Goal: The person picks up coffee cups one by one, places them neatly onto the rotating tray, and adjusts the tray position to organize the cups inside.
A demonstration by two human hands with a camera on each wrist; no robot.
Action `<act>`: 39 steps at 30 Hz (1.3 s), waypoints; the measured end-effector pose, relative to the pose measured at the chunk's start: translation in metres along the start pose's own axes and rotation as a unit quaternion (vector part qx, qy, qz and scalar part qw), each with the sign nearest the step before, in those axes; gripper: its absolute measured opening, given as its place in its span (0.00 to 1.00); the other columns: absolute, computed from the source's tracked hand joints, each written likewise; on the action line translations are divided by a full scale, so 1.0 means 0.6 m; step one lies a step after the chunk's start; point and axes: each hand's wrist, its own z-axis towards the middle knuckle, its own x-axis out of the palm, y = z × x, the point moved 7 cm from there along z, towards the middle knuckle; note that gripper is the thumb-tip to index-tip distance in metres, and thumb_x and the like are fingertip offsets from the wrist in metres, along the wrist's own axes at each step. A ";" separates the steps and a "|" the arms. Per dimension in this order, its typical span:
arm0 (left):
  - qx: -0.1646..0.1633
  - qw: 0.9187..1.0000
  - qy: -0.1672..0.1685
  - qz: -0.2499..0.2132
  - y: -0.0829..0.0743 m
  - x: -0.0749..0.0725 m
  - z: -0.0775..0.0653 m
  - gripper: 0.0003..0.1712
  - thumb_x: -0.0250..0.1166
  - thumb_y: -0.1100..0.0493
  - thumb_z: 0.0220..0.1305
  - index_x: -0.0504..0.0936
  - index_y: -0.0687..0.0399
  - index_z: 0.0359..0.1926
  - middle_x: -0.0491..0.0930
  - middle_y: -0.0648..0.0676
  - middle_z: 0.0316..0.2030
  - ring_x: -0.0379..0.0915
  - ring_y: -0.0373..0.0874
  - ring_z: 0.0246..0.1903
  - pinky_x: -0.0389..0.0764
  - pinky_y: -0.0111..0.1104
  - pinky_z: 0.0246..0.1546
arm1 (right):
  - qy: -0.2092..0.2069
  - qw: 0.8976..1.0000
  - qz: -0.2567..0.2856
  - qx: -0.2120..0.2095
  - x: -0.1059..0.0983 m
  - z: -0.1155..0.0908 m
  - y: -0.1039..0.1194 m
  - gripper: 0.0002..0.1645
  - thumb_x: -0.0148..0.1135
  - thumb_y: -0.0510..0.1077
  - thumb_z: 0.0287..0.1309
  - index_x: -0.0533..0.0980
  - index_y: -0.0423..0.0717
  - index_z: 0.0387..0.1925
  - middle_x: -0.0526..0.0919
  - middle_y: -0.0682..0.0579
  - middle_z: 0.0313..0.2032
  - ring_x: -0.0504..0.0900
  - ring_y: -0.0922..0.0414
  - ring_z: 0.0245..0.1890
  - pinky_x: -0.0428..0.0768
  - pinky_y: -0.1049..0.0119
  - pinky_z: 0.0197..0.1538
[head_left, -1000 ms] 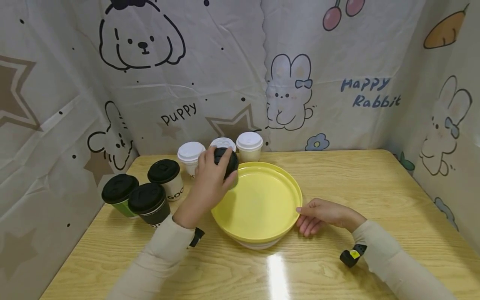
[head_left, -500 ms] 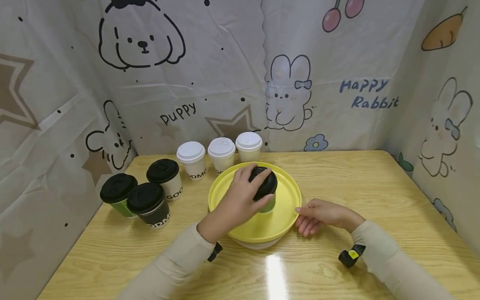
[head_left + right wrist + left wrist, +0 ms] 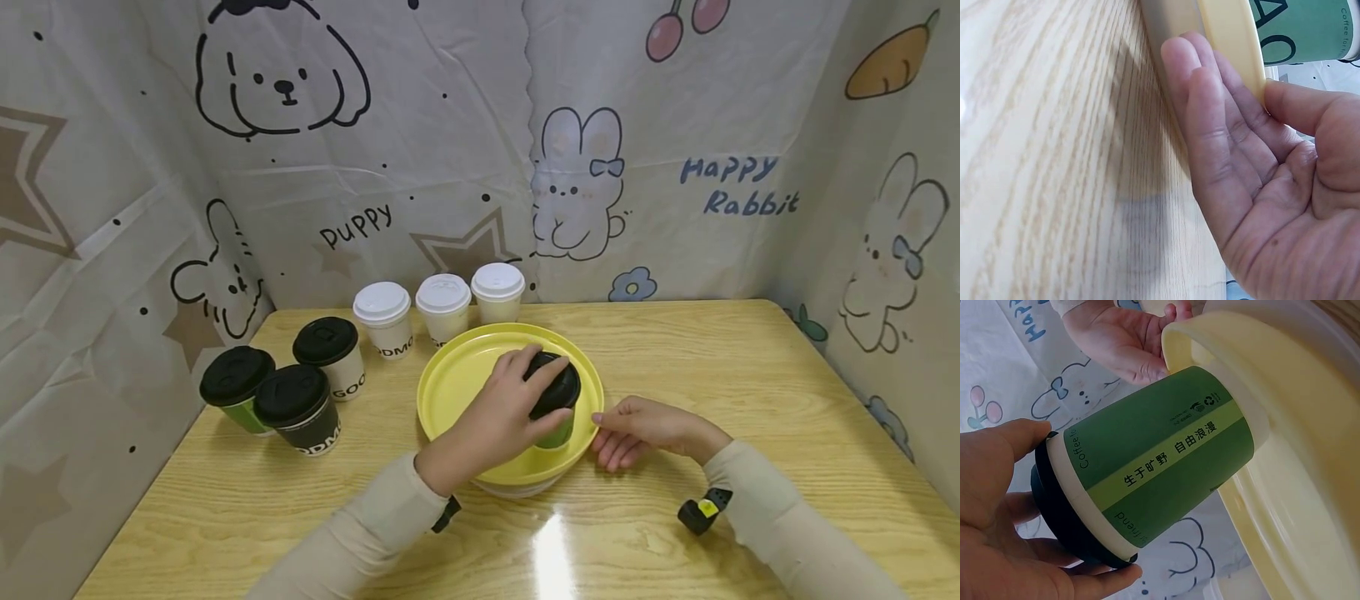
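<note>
My left hand (image 3: 498, 417) grips a green paper coffee cup (image 3: 1166, 456) from above, fingers and thumb around its black lid (image 3: 558, 390). The cup is upright over the right part of a round yellow tray (image 3: 468, 383), and its base appears to touch the tray's surface. At the tray's right edge, my right hand (image 3: 648, 429) pinches the rim, thumb on the rim and fingers against the outer side. In the right wrist view, the tray's yellow rim (image 3: 1232, 31) shows beside those fingers. A pale base (image 3: 517, 487) under the tray is mostly hidden.
Three white-lidded cups (image 3: 382, 321) line the back of the wooden table (image 3: 712, 358). On the left are three black-lidded cups: one green (image 3: 243, 412), one dark (image 3: 307, 429) and one cream (image 3: 345, 375). Patterned cloth (image 3: 450, 167) walls enclose the back and sides.
My left hand has carried the green cup from near the white-lidded cups rightward onto the tray, then further toward its right front. The right hand has stayed at the rim.
</note>
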 end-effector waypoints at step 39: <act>0.029 0.996 -0.015 0.089 -0.023 0.022 0.003 0.36 0.61 0.40 0.64 0.68 0.53 0.67 0.65 0.61 0.64 0.63 0.53 0.62 0.72 0.43 0.58 | 0.004 1.000 -0.003 -0.010 -0.003 -0.006 0.004 0.30 0.43 0.51 0.74 0.79 0.26 0.39 0.86 0.45 0.30 0.86 0.57 0.29 0.83 0.67 0.32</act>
